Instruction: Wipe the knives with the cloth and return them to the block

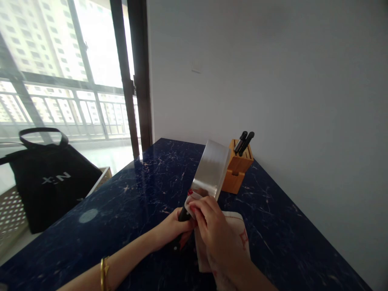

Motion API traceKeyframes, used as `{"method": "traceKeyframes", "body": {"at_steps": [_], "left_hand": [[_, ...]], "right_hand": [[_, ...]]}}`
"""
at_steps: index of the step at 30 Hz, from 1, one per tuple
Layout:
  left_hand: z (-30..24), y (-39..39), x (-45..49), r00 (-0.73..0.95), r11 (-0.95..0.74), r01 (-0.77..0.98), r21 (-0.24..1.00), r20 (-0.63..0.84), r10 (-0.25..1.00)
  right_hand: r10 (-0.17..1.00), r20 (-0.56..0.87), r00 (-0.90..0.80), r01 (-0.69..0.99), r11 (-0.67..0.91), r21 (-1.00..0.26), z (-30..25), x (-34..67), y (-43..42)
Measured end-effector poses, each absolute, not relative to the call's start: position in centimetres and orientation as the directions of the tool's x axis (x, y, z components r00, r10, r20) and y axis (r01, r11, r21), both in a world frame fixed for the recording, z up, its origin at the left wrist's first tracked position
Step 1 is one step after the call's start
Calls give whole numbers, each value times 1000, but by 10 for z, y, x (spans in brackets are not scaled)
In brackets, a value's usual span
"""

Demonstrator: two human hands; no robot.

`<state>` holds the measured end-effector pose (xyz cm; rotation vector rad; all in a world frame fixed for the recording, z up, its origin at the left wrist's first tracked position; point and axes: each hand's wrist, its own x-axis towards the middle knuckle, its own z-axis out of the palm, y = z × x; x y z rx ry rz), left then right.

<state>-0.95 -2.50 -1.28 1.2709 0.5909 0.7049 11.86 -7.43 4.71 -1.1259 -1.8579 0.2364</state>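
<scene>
The head view shows a dark blue marble tabletop [121,210] with pale veins, set against a plain white wall [273,81] that carries one small switch plate [196,66]. To the left, a tall window [91,48] and railing look out on apartment blocks. Beyond the tabletop's left edge, one black tote bag [45,190] with white lettering hangs over one perforated basket [12,214].

There are two hands and one cleaver [210,171], its steel blade tilted upward above the tabletop. The left hand [172,228], with one gold bangle [103,275] at the wrist, is closed around the black handle. The right hand [212,226] pinches one white cloth [233,238] with red stitching against the base of the blade, and the cloth drapes down to the tabletop. Near the wall stands one bamboo knife block [238,167] holding two black-handled knives [244,143].
</scene>
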Motion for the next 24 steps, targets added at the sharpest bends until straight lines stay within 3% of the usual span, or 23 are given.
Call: {"method": "traceKeyframes", "body": {"at_steps": [5,12,17,24], "left_hand": [[-12,-22,-13,617,99,-163,982,22,787],[-5,-16,-22,413,-103,-74,992,125,902],[3,-18,-29,352,-249,-30,968,243,904],[3,-24,-30,313,-249,-81,965,262,913]], "right_hand": [[811,567,-143,637,514,-575,40,130,-70],[809,580,-101,658,492,-571,31,142,-64],[823,565,-62,655,461,-598,31,146,-64],[821,570,-20,622,457,-636,32,148,-63]]}}
